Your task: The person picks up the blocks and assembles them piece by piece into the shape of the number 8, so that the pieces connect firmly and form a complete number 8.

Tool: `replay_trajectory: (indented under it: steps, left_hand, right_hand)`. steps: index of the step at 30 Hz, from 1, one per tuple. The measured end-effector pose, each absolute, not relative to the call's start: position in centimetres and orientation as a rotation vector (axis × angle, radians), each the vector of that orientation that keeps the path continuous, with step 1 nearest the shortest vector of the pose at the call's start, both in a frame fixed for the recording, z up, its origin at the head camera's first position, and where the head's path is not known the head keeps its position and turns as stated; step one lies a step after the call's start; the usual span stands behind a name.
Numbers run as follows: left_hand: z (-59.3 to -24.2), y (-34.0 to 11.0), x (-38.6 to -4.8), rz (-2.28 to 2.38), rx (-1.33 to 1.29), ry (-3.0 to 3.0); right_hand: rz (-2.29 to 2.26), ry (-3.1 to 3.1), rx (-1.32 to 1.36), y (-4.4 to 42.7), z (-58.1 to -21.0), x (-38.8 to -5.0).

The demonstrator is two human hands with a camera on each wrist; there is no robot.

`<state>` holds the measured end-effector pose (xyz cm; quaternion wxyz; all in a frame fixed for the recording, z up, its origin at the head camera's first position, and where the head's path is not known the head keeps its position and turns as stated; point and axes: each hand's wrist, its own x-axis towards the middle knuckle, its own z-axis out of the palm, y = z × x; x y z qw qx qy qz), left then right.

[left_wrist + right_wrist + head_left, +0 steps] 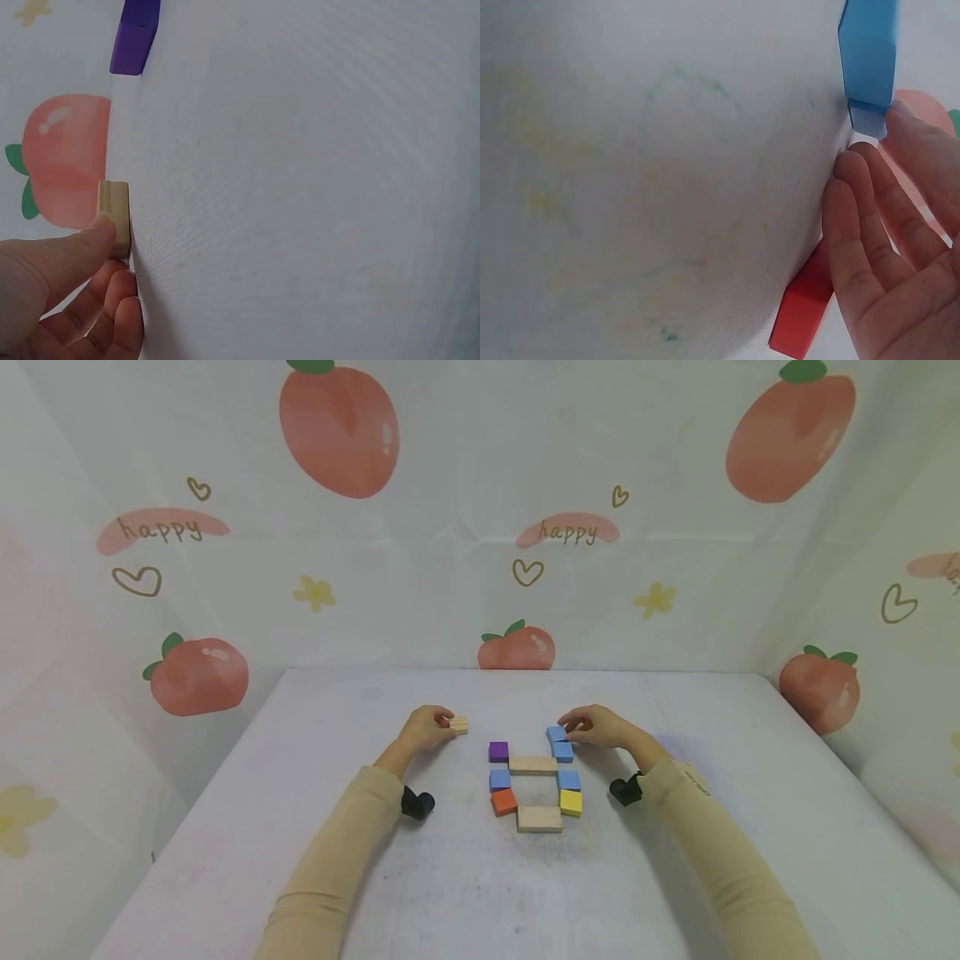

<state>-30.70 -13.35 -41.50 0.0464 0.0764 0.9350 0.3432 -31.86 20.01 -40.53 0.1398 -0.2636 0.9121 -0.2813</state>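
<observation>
My left hand (429,727) pinches a small light wooden block (460,725) at the far left of the arrangement; in the left wrist view the thumb lies against that block (120,214). To its right is a purple block (498,752). My right hand (597,727) has thumb and fingertips at the far blue block (556,734), which touches another blue block (562,752) nearer me. In the right wrist view the thumb meets the far blue block (868,118), while the other fingers are bent, partly hiding a red block (802,311).
Between the arms, two wooden planks, the far one (533,766) and the near one (539,819), lie among blue blocks, an orange-red block (505,802) and a yellow block (571,802). A patterned curtain (450,585) stands behind the white table (420,893).
</observation>
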Motion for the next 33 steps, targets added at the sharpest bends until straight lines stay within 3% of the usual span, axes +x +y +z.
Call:
replay_trajectory:
  steps: [13,17,21,33]
  left_hand:
    - [-42.0,-12.3,-31.0,1.065,0.342,2.889]
    - [-47.1,-13.2,-35.1,1.117,0.603,2.917]
    - [-51.8,-13.5,-39.4,1.080,0.672,2.888]
    - [-46.8,-10.1,-35.7,0.920,0.596,2.843]
  right_hand:
    - [-0.828,2.627,-0.759,20.0,-40.5,-31.8]
    - [-0.826,2.632,-0.751,20.0,-40.5,-31.8]
    - [-0.823,2.634,-0.731,20.0,-40.5,-31.8]
    - [-0.824,2.636,-0.703,19.9,-40.6,-31.9]
